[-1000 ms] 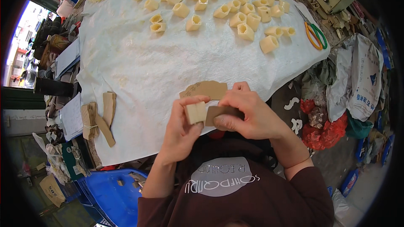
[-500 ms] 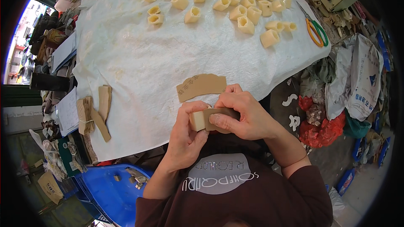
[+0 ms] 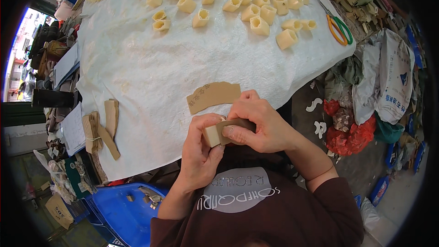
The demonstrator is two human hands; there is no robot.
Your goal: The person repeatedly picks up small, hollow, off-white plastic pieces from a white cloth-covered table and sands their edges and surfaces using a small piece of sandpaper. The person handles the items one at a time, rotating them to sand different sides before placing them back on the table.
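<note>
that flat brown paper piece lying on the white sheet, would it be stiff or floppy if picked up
The brown paper piece lies flat and thin on the white sheet, so it probably flexes easily and weighs little. Its flat shape means it likely won't roll, though a push might slide it. The similar strip wrapped round the block suggests it bends readily.

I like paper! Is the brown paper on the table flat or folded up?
Flat. The brown paper piece lies spread on the white table cover, showing its whole scalloped edge.

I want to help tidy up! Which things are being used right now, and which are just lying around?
In use:
left hand and right hand, both holding the small cream block
brown paper strip against the block

Lying about:
flat brown paper piece
cream blocks on the white cloth
scissors
bundled brown strips
blue crate
</note>
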